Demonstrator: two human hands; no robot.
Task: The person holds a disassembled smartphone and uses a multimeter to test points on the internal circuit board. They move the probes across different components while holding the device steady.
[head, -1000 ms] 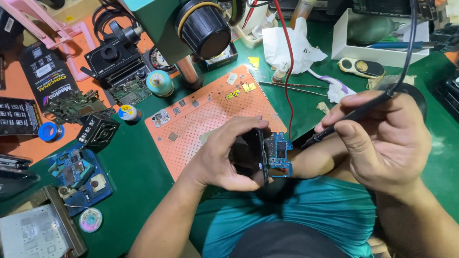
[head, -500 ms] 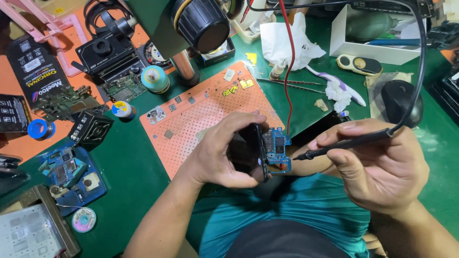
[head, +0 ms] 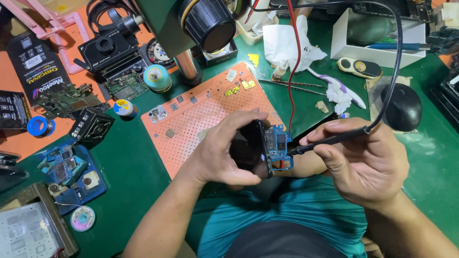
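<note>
My left hand (head: 224, 153) grips a black phone (head: 248, 145) held on edge, its back open and a blue circuit board (head: 278, 145) showing. My right hand (head: 368, 162) holds a black probe (head: 330, 140) like a pen, its tip touching the right edge of the blue board. A black cable (head: 397, 62) runs from the probe up and away over the bench. Both hands hover above my lap, just in front of the orange perforated mat (head: 205, 114).
A microscope head (head: 205, 24) hangs over the mat's far end. A red wire (head: 290, 62) drops beside crumpled tissue (head: 287, 40). Left: circuit boards (head: 62, 100), a blue holder (head: 71, 172), a solder reel (head: 82, 218). Right: white box (head: 377, 45), black mouse (head: 400, 107).
My right hand has swung the probe from pointing up and away to lying level, bringing its tip onto the phone's blue board. The left hand has kept the phone nearly still.
</note>
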